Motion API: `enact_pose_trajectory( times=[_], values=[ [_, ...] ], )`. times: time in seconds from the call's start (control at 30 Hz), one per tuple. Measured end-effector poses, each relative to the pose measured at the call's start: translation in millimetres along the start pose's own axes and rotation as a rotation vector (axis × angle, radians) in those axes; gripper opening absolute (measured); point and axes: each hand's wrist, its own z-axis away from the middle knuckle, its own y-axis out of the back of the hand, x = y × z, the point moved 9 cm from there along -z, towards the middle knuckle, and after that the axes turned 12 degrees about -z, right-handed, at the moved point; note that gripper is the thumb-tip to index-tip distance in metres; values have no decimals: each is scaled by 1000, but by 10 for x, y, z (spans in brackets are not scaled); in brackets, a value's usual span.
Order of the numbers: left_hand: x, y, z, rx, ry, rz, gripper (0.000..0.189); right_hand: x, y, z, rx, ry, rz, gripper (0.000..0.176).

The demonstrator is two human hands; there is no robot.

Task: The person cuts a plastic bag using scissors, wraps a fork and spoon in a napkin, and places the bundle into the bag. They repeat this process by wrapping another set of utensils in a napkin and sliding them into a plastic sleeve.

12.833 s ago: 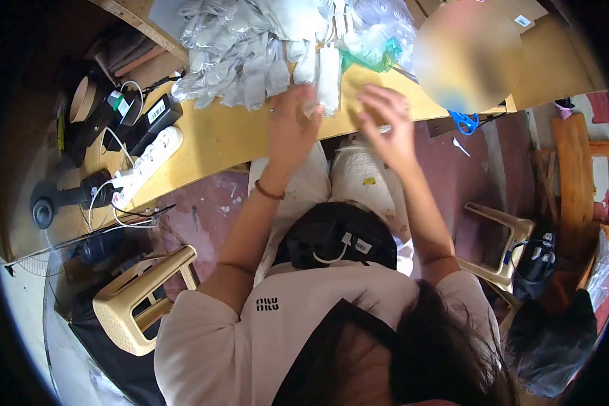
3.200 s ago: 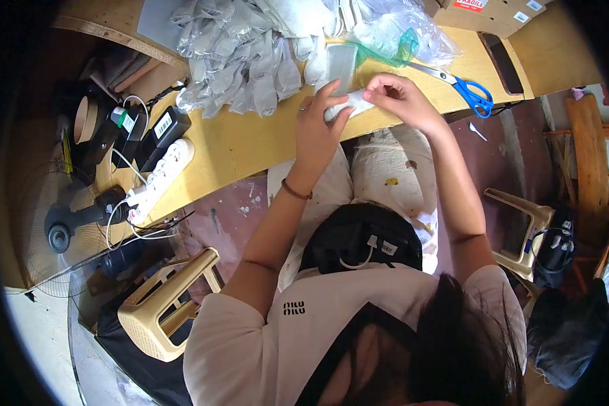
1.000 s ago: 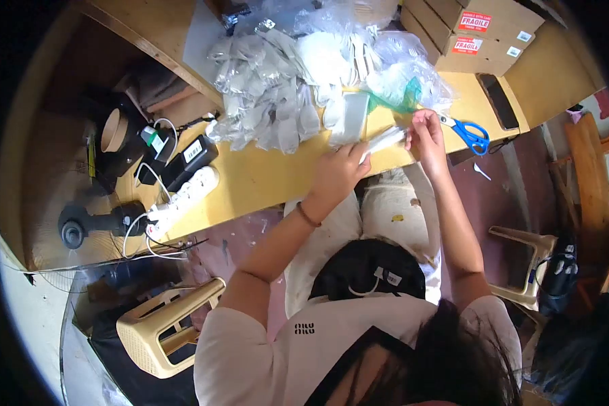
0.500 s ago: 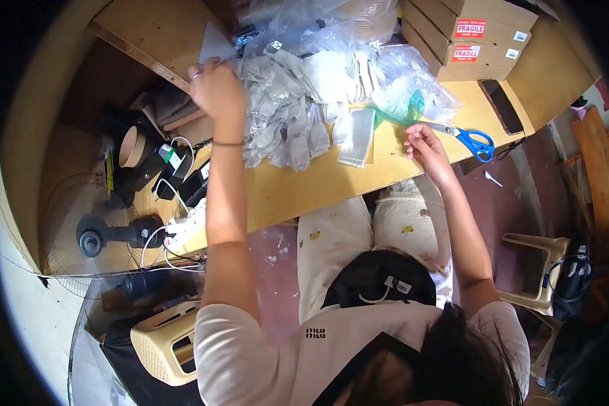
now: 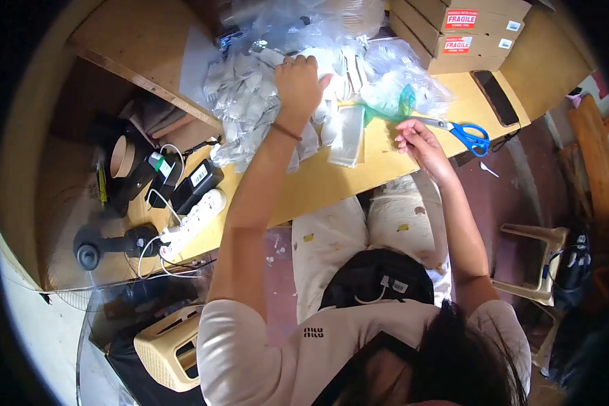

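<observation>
My left hand (image 5: 299, 84) is over the pile of small clear bags with white plastic spoons (image 5: 247, 101). Its fingers bend down onto the pile, the thumb stands apart, and nothing shows in it; the fingertips are partly hidden. My right hand (image 5: 419, 143) hovers near the table's front edge, fingers loosely curled but apart, with no object visible in them. Just left of it lies a stack of flat clear bags (image 5: 347, 137). Beyond it are green plastic (image 5: 406, 101) and blue-handled scissors (image 5: 470, 137).
Cardboard boxes (image 5: 477, 44) with red labels stand at the back right, near a dark phone (image 5: 495, 98). At left are a power strip (image 5: 195, 223), cables, black boxes (image 5: 197, 184) and a fan (image 5: 91, 249). Clear plastic (image 5: 399, 64) lies behind the scissors.
My left hand has moved right, from the pile's left edge to over its middle. My right hand stays near the scissors. The view has shifted slightly.
</observation>
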Motion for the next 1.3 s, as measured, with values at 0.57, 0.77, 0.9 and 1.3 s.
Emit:
enact_pose_trajectory(
  times=[0.57, 0.77, 0.9, 1.3],
  values=[
    [82, -339, 228, -233, -80, 106, 42, -244, -397, -1609, 278, 148, 1465, 27],
    [13, -346, 224, -268, -53, 229, 34, -276, -478, -1572, 299, -15, 1531, 34],
    [-20, -223, 201, -197, -37, 360, 29, -230, -428, -1673, 270, 30, 1582, 37],
    [-238, -348, 181, -158, 179, 748, 24, -1217, 75, -1320, 142, 409, 1270, 28]
  ],
)
